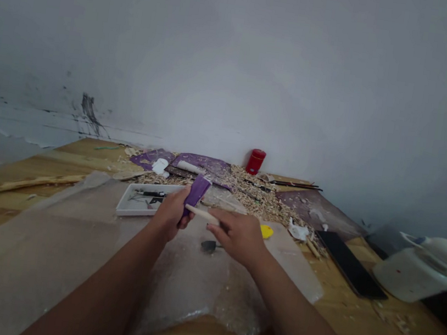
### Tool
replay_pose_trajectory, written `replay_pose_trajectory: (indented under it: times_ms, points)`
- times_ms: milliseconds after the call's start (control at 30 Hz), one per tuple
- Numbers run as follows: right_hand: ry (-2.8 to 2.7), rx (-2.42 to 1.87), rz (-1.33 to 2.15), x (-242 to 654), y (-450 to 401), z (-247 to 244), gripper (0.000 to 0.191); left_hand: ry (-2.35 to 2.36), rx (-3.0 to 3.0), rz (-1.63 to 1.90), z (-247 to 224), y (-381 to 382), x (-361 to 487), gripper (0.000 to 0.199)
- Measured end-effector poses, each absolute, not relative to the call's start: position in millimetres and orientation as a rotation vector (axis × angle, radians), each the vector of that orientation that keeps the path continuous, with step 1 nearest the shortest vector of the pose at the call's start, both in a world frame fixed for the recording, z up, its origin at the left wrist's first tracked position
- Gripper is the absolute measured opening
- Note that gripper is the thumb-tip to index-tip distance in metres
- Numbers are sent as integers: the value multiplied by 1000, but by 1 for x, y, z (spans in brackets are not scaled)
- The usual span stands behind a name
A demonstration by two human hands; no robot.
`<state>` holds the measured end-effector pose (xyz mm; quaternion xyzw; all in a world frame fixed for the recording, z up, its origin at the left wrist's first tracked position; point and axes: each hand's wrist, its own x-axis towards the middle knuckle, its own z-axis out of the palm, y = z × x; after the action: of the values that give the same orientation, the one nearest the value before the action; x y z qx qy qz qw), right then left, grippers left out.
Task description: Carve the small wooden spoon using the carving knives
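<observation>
My left hand [171, 210] is closed around a flat purple strip [197, 190] that looks like folded sandpaper, its upper end pointing up and right. Between the fingers of my right hand [239, 233] is a pale wooden stick [202, 214]. The stick's left end meets the lower part of the purple strip; I cannot tell whether the strip wraps it. Below, on clear plastic sheeting [186, 284], lies a small dark spade-shaped piece [208, 246]. A yellow piece [266, 232] shows just beyond my right hand, which hides what lies between them.
A white tray [120, 207] with small dark tools stands behind my left hand. Wood shavings [260, 200] and purple sheets [207, 163] cover the table's back, near a red can [255, 162]. To the right are a black phone [351, 263] and a white lidded pot [416, 272].
</observation>
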<state>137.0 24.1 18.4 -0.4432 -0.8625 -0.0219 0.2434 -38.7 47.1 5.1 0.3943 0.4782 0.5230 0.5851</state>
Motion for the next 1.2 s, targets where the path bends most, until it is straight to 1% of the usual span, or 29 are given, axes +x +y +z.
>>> replay_pose_trajectory:
  times_ms: [133, 300, 467, 633, 833, 1000, 1200]
  points:
    - [-2191, -1395, -110, 141, 30, 19, 36, 1078, 965, 1191, 3, 47, -36, 39]
    - [-2355, -1199, -43, 138, 28, 17, 35, 1123, 911, 1213, 6, 46, -37, 41]
    - [-2154, -1413, -121, 140, 31, 16, 37, 1103, 972, 1164, 8, 44, -36, 38]
    - [-2363, -1247, -53, 136, 26, 17, 35, 1122, 900, 1194, 8, 46, -38, 40]
    - [-2181, -1426, -104, 137, 29, 17, 36, 1094, 976, 1162, 7, 45, -36, 40]
    - [-2390, -1271, -73, 134, 26, 15, 35, 1161, 916, 1227, 5, 47, -38, 40]
    - [-2238, -1504, -193, 135, 29, 14, 35, 1123, 1024, 1208, 6, 45, -35, 36]
